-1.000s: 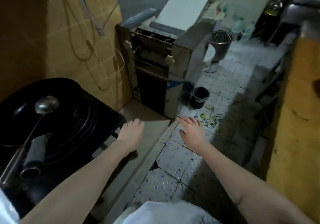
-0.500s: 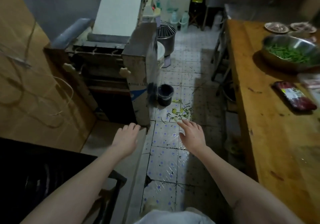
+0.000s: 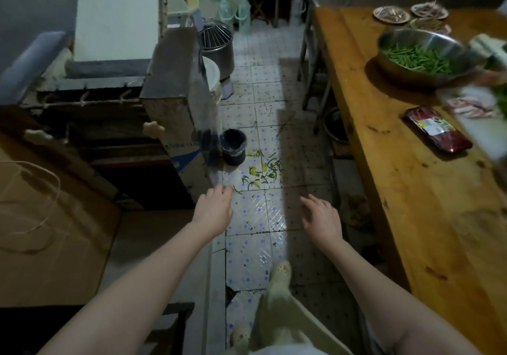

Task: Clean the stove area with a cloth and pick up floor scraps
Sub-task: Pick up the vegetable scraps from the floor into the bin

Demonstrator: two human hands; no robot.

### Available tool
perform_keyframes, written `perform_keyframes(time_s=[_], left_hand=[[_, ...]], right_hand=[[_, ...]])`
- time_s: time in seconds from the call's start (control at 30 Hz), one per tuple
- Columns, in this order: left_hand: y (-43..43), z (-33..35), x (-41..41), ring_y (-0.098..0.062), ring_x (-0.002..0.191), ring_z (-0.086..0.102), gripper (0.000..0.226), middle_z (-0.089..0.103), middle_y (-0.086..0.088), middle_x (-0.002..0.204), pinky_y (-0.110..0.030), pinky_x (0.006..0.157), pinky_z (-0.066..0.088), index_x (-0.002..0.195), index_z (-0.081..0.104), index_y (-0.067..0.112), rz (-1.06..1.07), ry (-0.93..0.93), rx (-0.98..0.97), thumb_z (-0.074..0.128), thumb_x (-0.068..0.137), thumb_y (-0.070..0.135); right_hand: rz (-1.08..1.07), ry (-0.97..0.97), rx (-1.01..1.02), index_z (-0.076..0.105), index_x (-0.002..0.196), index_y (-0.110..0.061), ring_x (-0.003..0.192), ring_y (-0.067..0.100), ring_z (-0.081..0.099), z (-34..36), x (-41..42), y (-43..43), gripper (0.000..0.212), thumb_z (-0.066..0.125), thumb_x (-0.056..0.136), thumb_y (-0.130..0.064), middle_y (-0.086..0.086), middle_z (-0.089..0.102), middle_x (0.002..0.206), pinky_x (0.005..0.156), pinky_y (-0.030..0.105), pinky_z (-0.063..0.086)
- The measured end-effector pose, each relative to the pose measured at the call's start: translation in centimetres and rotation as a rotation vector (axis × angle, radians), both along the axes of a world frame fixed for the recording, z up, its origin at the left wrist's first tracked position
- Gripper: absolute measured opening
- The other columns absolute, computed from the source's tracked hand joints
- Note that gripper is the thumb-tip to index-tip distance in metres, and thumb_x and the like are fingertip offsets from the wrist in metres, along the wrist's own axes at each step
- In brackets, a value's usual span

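left hand (image 3: 214, 209): held out over the edge of the tiled floor (image 3: 255, 247), fingers loosely curled under, nothing in them as far as I can see

right hand (image 3: 321, 217): also out in front, palm down, fingers spread and relaxed, holding nothing, not touching anything

floor scraps (image 3: 260, 173): green bean bits and some yellowish pieces scattered on the tiles, just past the left fingertips and right beside the little bin. Neither hand is on them yet

small black bin (image 3: 233, 147): upright on the floor, tucked against the corner of the machine, dark liner inside

machine (image 3: 175, 99): big grimy metal box on the left with a white slanted top. There's a blue stripe and a line of blue lettering on the side panel, but it's way too blurry to read

wooden table (image 3: 411, 203): runs down the right side, orange-brown, scuffed

steel bowl (image 3: 419, 55): on the table, full of cut green beans

meat pack (image 3: 436, 129): sealed tray of red meat near the bowl, with a white and yellow sticker, print not readable

plates (image 3: 391, 14): a few at the far end of the table, contents unclear

feet (image 3: 279, 271): pale perforated shoes on the tiles below the arms

jugs (image 3: 233, 11): pale green ones at the far wall, no legible labels
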State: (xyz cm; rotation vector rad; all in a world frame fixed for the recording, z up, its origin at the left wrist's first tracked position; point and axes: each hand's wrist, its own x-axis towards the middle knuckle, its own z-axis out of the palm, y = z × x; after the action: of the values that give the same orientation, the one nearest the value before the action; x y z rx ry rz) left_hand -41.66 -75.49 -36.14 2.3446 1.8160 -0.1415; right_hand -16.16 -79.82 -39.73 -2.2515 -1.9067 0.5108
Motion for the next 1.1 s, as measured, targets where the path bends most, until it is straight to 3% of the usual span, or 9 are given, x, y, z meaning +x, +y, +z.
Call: perform_keyframes(time_s=[0.53, 1.1], left_hand=[[18.2, -0.7, 6.7, -0.028, 0.109, 0.049, 0.034, 0.046, -0.009, 0.123, -0.038, 0.084, 0.042, 0.124, 0.043, 0.014, 0.119, 0.082, 0.000, 0.046, 0.091, 0.022], [32.0, -3.5, 9.4, -0.027, 0.114, 0.047, 0.038, 0.044, -0.008, 0.128, -0.039, 0.091, 0.041, 0.129, 0.042, 0.016, 0.111, 0.039, -0.125, 0.044, 0.091, 0.020]], right_hand=[[0.027, 0.079, -0.038, 0.044, 0.138, -0.025, 0.135, 0.019, 0.038, -1.0, 6.3, 19.4, 0.050, 0.054, 0.090, -0.014, 0.001, 0.041, 0.148, 0.114, 0.039, 0.029], [0.027, 0.054, -0.173, 0.039, 0.142, -0.019, 0.137, 0.024, 0.034, -2.6, 9.5, 34.0, 0.055, 0.056, 0.091, -0.019, 0.007, 0.037, 0.149, 0.115, 0.041, 0.027]])
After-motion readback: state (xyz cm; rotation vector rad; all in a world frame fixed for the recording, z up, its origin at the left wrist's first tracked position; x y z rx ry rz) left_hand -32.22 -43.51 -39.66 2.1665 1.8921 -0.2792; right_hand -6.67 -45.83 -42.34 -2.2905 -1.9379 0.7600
